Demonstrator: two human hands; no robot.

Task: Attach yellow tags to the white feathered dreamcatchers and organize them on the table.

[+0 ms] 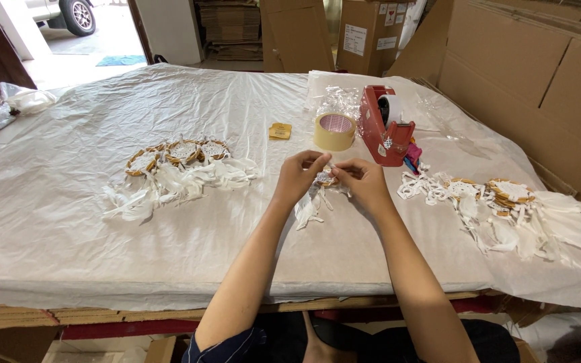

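Both my hands meet over the middle of the table on one small dreamcatcher (325, 179), a tan ring with a white web. My left hand (299, 176) pinches its left side and my right hand (364, 181) pinches its right side. White feathers (307, 208) hang from the ring down onto the sheet between my wrists. A row of similar dreamcatchers (179, 153) with white feathers lies to the left. A looser heap of them (506, 202) lies to the right.
A white plastic sheet (68, 215) covers the table. Behind my hands stand a tan tape roll (335, 131) and a red tape dispenser (384, 128), with a small yellow tag (280, 131) nearby. Cardboard boxes (539, 74) line the right and back.
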